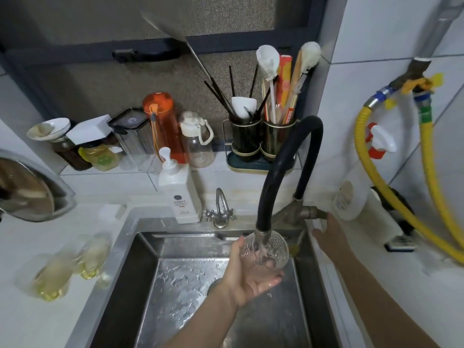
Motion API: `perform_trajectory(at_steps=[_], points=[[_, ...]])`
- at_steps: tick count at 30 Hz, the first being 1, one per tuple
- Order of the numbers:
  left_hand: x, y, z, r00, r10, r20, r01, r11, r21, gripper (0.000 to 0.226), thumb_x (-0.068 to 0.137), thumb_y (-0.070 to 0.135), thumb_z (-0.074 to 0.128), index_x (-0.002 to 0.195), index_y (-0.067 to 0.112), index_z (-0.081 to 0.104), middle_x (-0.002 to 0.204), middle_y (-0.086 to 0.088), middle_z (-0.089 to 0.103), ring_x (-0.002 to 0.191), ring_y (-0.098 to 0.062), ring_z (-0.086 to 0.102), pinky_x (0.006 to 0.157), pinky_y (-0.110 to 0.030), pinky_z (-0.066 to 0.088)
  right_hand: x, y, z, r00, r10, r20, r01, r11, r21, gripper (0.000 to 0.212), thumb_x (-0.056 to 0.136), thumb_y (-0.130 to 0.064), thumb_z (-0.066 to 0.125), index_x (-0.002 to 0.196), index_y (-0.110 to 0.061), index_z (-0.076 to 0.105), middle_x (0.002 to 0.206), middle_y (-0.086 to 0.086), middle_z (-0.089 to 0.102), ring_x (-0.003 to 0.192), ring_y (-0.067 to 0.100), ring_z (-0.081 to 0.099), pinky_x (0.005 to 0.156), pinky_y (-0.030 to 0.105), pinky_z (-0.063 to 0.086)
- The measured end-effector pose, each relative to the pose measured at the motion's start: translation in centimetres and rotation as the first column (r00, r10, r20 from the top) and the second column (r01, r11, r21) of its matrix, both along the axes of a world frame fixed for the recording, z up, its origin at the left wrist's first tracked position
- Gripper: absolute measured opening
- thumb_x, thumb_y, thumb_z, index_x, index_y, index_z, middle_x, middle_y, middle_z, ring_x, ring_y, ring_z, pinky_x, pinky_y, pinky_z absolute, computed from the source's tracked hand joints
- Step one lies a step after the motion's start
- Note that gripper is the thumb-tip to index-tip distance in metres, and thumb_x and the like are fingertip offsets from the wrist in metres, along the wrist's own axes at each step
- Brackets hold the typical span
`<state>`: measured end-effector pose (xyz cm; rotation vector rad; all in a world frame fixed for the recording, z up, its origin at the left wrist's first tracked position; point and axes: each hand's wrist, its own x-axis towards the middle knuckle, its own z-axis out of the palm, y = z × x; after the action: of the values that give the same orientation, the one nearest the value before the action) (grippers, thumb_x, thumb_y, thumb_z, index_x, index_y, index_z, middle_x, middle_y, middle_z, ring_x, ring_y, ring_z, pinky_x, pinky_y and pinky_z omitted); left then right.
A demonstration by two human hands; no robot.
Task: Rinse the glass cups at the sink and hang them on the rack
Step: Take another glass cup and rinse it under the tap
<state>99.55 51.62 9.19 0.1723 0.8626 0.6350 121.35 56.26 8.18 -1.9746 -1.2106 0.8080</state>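
One glass cup [263, 252] sits in the left hand [247, 275], gripped from below, mouth up directly under the faucet nozzle [262, 234]. Right of the nozzle, the right hand [326, 232] rests with relaxed fingers at the tap handle [311, 212], nearer to it.

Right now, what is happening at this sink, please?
A person is rinsing a glass cup. The left hand holds it tilted under the black hose faucet, over the steel sink. The right hand reaches to the tap handle at the faucet's base. More glass cups wait, blurred, on the counter to the left. No rack is in view.
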Motion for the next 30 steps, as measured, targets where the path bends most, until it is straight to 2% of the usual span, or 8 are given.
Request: perform_trajectory(at_steps=[4, 8, 11, 15, 20, 24, 28, 30], points=[[0.4, -0.7, -0.4, 0.998, -0.025, 0.052, 0.023, 0.999, 0.045, 0.056, 0.069, 0.062, 0.060, 0.083, 0.010, 0.076, 0.110, -0.020, 0.064, 0.085, -0.035, 0.063, 0.063, -0.034, 0.059, 0.2, 0.1, 0.1, 1.000, 0.001, -0.022, -0.001, 1.000, -0.023, 0.049, 0.090, -0.005, 0.056, 0.136, -0.001, 0.039, 0.134, 0.017, 0.048, 0.122, 0.034, 0.048, 0.101, 0.039, 0.037], [0.0, -1.1, -0.6, 1.000, -0.005, 0.018, 0.004, 0.997, 0.077, 0.056, 0.073, 0.064, 0.054, 0.086, 0.015, 0.078, 0.102, -0.015, 0.068, 0.088, -0.033, 0.064, 0.068, -0.033, 0.059, 0.4, 0.3, -0.1, 0.999, 0.020, -0.037, -0.021, 0.999, -0.029, 0.054, 0.090, -0.010, 0.056, 0.139, -0.006, 0.035, 0.136, 0.016, 0.047, 0.122, 0.034, 0.048, 0.105, 0.048, 0.039], [-0.1, -1.2, -0.2, 1.000, -0.012, 0.003, 0.011, 0.996, 0.083, 0.052, 0.076, 0.061, 0.052, 0.093, 0.019, 0.077, 0.104, -0.017, 0.068, 0.092, -0.037, 0.065, 0.070, -0.038, 0.059, 0.6, 0.2, -0.6, 0.999, 0.020, -0.046, -0.021, 0.999, -0.026, 0.055, 0.089, -0.009, 0.056, 0.139, -0.009, 0.035, 0.134, 0.017, 0.049, 0.117, 0.035, 0.052, 0.100, 0.049, 0.041], [-1.5, -1.5, -1.0, 0.999, 0.003, 0.040, -0.006, 0.996, 0.084, 0.054, 0.086, 0.062, 0.044, 0.122, 0.023, 0.060, 0.123, -0.018, 0.063, 0.100, -0.046, 0.061, 0.071, -0.046, 0.060, 0.7, 0.3, -0.7, 0.998, 0.026, -0.057, -0.026, 1.000, -0.002, 0.052, 0.089, -0.007, 0.055, 0.138, -0.008, 0.038, 0.134, 0.016, 0.049, 0.118, 0.033, 0.051, 0.101, 0.047, 0.040], [-3.1, -1.1, -1.2, 0.998, 0.035, 0.052, -0.041, 0.993, 0.114, 0.052, 0.085, 0.058, 0.044, 0.123, 0.023, 0.056, 0.118, -0.019, 0.065, 0.102, -0.050, 0.058, 0.071, -0.049, 0.057, 1.1, 0.4, -0.9, 0.998, 0.046, -0.041, -0.045, 0.999, 0.013, 0.049, 0.091, -0.009, 0.054, 0.137, -0.004, 0.040, 0.139, 0.016, 0.046, 0.126, 0.033, 0.045, 0.106, 0.045, 0.036], [-1.5, -1.3, -0.7, 0.999, -0.027, -0.024, 0.030, 0.986, 0.164, 0.048, 0.084, 0.057, 0.045, 0.104, 0.024, 0.074, 0.118, -0.013, 0.065, 0.106, -0.040, 0.060, 0.075, -0.048, 0.058, 1.0, 0.4, -1.0, 0.999, 0.042, -0.016, -0.042, 0.999, 0.032, 0.046, 0.090, -0.010, 0.054, 0.134, -0.007, 0.043, 0.133, 0.016, 0.050, 0.115, 0.031, 0.051, 0.102, 0.047, 0.039], [-1.7, -1.4, -0.5, 0.992, -0.028, -0.127, 0.054, 0.977, 0.206, 0.038, 0.086, 0.050, 0.054, 0.107, 0.024, 0.072, 0.120, -0.013, 0.066, 0.110, -0.031, 0.063, 0.085, -0.044, 0.056, 1.0, 0.5, -1.6, 0.999, 0.043, -0.014, -0.043, 0.999, 0.027, 0.051, 0.086, -0.009, 0.058, 0.134, -0.011, 0.043, 0.126, 0.022, 0.055, 0.097, 0.025, 0.054, 0.086, 0.040, 0.045], [-1.9, -1.2, -0.5, 0.979, -0.034, -0.200, 0.085, 0.964, 0.251, 0.038, 0.084, 0.043, 0.062, 0.116, 0.024, 0.066, 0.121, -0.009, 0.066, 0.111, -0.027, 0.064, 0.083, -0.041, 0.056, 0.8, 0.6, -1.5, 0.999, 0.050, -0.011, -0.049, 0.999, 0.022, 0.051, 0.087, -0.012, 0.058, 0.135, -0.009, 0.042, 0.130, 0.021, 0.053, 0.101, 0.025, 0.053, 0.088, 0.038, 0.042]])
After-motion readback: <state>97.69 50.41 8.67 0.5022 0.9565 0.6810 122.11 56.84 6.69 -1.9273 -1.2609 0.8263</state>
